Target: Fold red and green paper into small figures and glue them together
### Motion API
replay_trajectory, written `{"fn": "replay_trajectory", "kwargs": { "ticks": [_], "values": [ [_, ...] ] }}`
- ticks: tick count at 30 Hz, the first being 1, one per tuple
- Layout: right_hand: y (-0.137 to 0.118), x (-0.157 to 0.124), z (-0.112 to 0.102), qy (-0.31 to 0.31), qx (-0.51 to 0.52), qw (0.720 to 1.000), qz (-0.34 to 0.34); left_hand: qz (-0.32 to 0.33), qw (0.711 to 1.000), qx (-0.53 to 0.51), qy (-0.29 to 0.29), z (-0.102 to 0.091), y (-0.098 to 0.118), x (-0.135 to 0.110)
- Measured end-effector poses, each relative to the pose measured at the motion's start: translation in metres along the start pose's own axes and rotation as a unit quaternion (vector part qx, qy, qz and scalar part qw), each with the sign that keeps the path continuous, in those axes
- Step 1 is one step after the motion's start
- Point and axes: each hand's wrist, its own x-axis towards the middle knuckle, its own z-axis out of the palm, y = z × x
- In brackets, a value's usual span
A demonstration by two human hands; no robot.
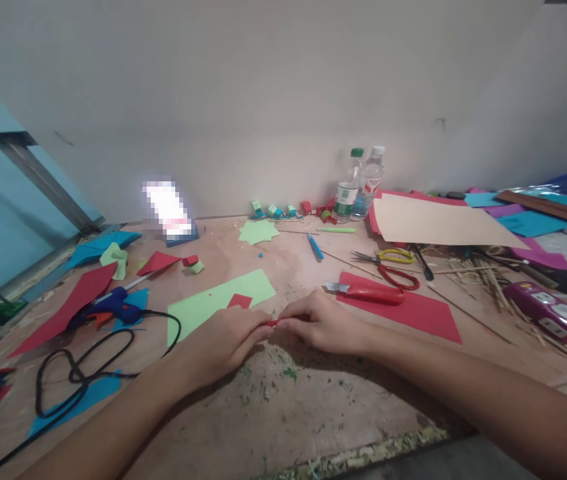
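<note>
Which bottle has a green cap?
The left bottle in the picture; the right bottle beside it has a white cap instead.

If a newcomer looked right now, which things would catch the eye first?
Probably the glowing, pixelated screen near the wall, left of centre. Next come the left hand and right hand, meeting mid-picture with their grip on a small red piece. Beyond the right hand, a red-handled knife lies partly on red paper.
</note>
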Motion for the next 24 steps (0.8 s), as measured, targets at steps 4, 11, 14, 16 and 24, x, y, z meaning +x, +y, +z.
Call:
{"fn": "replay_trajectory", "kwargs": {
  "ticks": [4, 11, 14, 16, 24],
  "values": [
    [0.001, 0.000, 0.002, -0.008, -0.031, 0.999, -0.039, -0.004, 1.000, 0.001, -0.018, 0.003, -0.002, 0.000],
    [-0.003, -0.004, 0.001, -0.013, -0.024, 0.995, -0.093, 0.034, 0.999, -0.002, 0.014, 0.003, 0.003, -0.003],
    [-0.004, -0.005, 0.000, -0.006, -0.017, 0.995, -0.098, 0.042, 0.998, -0.025, 0.036, 0.000, 0.008, -0.004],
    [-0.004, -0.004, 0.001, 0.001, -0.017, 0.995, -0.094, 0.036, 0.998, -0.030, 0.040, -0.001, 0.009, -0.003],
    [0.003, 0.002, -0.002, 0.019, 0.007, 0.999, -0.042, -0.034, 0.995, -0.067, 0.058, 0.002, -0.003, 0.002]
  ]
}}
